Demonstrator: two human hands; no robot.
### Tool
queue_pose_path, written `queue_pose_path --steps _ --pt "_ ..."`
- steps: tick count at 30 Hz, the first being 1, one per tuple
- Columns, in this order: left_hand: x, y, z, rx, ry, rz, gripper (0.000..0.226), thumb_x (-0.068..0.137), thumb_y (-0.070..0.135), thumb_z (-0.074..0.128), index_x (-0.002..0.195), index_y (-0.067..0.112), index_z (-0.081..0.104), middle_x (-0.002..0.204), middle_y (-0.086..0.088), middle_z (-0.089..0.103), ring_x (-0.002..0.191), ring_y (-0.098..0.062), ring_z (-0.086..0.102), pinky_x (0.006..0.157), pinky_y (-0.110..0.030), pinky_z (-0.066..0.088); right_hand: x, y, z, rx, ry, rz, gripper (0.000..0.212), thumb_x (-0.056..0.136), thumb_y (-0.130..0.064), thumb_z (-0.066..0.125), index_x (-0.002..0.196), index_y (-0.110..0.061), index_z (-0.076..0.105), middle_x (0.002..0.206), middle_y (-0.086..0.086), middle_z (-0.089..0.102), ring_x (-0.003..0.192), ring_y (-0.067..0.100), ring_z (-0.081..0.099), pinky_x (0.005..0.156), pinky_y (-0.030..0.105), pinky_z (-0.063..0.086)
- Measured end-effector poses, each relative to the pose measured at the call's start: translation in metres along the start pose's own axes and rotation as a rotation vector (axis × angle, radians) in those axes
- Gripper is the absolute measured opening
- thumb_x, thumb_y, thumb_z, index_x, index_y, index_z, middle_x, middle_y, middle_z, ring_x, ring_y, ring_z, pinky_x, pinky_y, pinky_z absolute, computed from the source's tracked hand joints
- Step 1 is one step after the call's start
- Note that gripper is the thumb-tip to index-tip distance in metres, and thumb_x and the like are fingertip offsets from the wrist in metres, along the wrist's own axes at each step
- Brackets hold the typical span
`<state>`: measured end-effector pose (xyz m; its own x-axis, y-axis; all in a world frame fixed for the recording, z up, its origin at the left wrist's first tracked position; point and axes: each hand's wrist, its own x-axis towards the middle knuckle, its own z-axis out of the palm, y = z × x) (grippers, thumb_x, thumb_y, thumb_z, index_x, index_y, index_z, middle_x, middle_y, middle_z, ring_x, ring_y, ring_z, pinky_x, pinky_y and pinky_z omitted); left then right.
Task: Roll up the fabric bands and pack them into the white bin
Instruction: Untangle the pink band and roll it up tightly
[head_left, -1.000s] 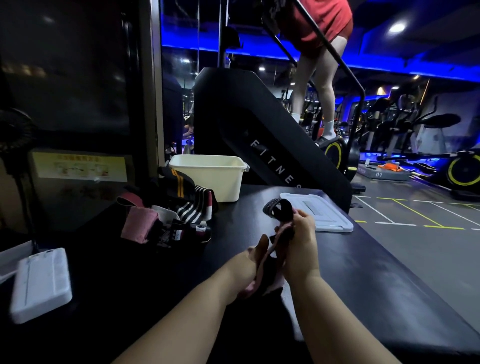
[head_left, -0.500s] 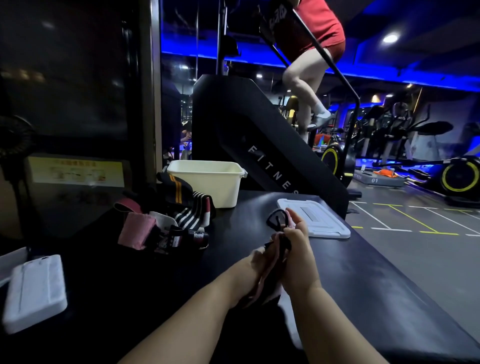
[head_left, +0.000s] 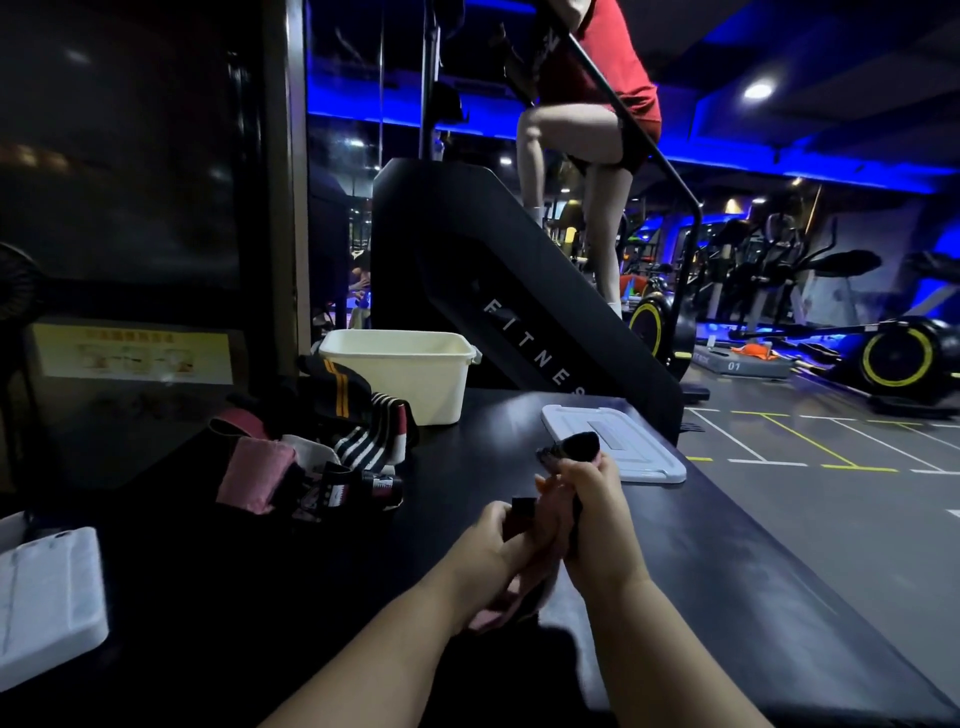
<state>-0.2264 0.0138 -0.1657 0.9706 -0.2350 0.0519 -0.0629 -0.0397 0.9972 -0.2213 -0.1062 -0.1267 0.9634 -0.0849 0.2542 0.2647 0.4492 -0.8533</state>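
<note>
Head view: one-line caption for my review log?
The left hand and right hand hold one fabric band above the black table; more bands lie heaped beside the white bin, a lid flat nearby.

Black stair climber (head_left: 457, 280) beyond black table (head_left: 727, 597)

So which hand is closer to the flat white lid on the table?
Right. The right hand, gripping the band, is just short of the near edge of the lid. The left hand is beside it, further to the left and lower in the view.
</note>
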Motion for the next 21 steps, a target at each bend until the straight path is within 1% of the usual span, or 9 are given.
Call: queue_pose_path --steps 3,7,10,12,13,15,17,19,21 --pt "-0.003 0.005 0.000 0.077 0.002 0.018 0.087 0.052 0.084 0.071 0.114 0.025 0.054 0.109 0.002 0.071 0.101 -0.012 0.068 0.094 -0.044 0.053 0.001 -0.002 -0.005 0.009 0.012 0.014 0.027 0.074 -0.017 0.063 0.092 -0.013 0.044 0.075 0.005 0.053 0.069 0.017 0.055 0.061 0.031 0.047" --pt "-0.004 0.008 -0.004 0.147 0.022 0.011 0.079 0.060 0.083 0.067 0.110 0.024 0.052 0.108 0.005 0.070 0.101 -0.008 0.067 0.096 -0.042 0.052 -0.001 0.000 -0.010 -0.008 -0.002 0.021 0.021 0.088 -0.010 0.060 0.102 -0.014 0.044 0.070 0.007 0.051 0.058 0.018 0.052 0.057 0.034 0.047" --pt "-0.005 0.010 -0.007 0.227 0.014 -0.005 0.072 0.064 0.082 0.066 0.110 0.029 0.052 0.106 0.008 0.070 0.099 -0.005 0.066 0.095 -0.039 0.052 -0.001 0.000 -0.013 -0.088 -0.008 -0.032 0.042 0.077 -0.024 0.066 0.116 -0.022 0.051 0.081 0.000 0.057 0.068 0.011 0.055 0.065 0.032 0.050" --pt "-0.004 0.010 -0.011 0.287 0.030 0.000 0.071 0.062 0.081 0.068 0.110 0.032 0.052 0.104 0.011 0.070 0.098 -0.004 0.066 0.096 -0.039 0.051 -0.003 0.001 -0.014 -0.139 -0.020 -0.034 0.043 0.072 -0.031 0.069 0.113 -0.030 0.057 0.090 0.001 0.059 0.074 0.013 0.054 0.071 0.033 0.047" --pt "-0.003 0.010 -0.013 0.335 0.052 0.002 0.072 0.059 0.083 0.068 0.109 0.035 0.051 0.103 0.013 0.070 0.099 -0.005 0.066 0.096 -0.039 0.051 -0.003 0.002 -0.016 -0.166 -0.015 -0.021 0.043 0.070 -0.035 0.070 0.111 -0.030 0.058 0.091 0.004 0.058 0.073 0.014 0.052 0.069 0.034 0.045" --pt "-0.003 0.013 -0.018 0.482 0.109 -0.018 0.079 0.052 0.091 0.062 0.111 0.040 0.049 0.108 0.018 0.066 0.108 -0.010 0.061 0.099 -0.038 0.047 -0.006 0.003 -0.018 -0.220 -0.002 0.011 0.041 0.072 -0.038 0.069 0.107 -0.024 0.055 0.087 0.008 0.054 0.065 0.020 0.050 0.055 0.031 0.042" --pt "-0.007 0.019 -0.022 0.637 0.151 -0.047 0.080 0.058 0.089 0.060 0.121 0.042 0.045 0.120 0.017 0.059 0.118 -0.017 0.052 0.101 -0.035 0.039 -0.008 0.005 -0.020 -0.229 0.004 0.010 0.032 0.080 -0.034 0.070 0.102 -0.018 0.053 0.084 0.009 0.053 0.063 0.024 0.052 0.048 0.031 0.041" --pt "-0.009 0.021 -0.025 0.759 0.209 -0.061 0.082 0.063 0.086 0.059 0.128 0.039 0.043 0.130 0.014 0.051 0.124 -0.022 0.046 0.097 -0.034 0.033 -0.010 0.007 -0.021 -0.279 0.022 -0.001 0.026 0.088 -0.032 0.068 0.098 -0.014 0.053 0.083 0.006 0.057 0.064 0.019 0.054 0.052 0.030 0.045" --pt "-0.005 0.018 -0.028 0.879 0.248 -0.049 0.081 0.066 0.085 0.056 0.128 0.034 0.044 0.134 0.012 0.049 0.127 -0.021 0.046 0.100 -0.037 0.031 -0.011 0.008 -0.020 -0.338 0.023 0.012 0.024 0.091 -0.032 0.066 0.097 -0.013 0.053 0.081 0.003 0.060 0.060 0.013 0.054 0.055 0.030 0.046"
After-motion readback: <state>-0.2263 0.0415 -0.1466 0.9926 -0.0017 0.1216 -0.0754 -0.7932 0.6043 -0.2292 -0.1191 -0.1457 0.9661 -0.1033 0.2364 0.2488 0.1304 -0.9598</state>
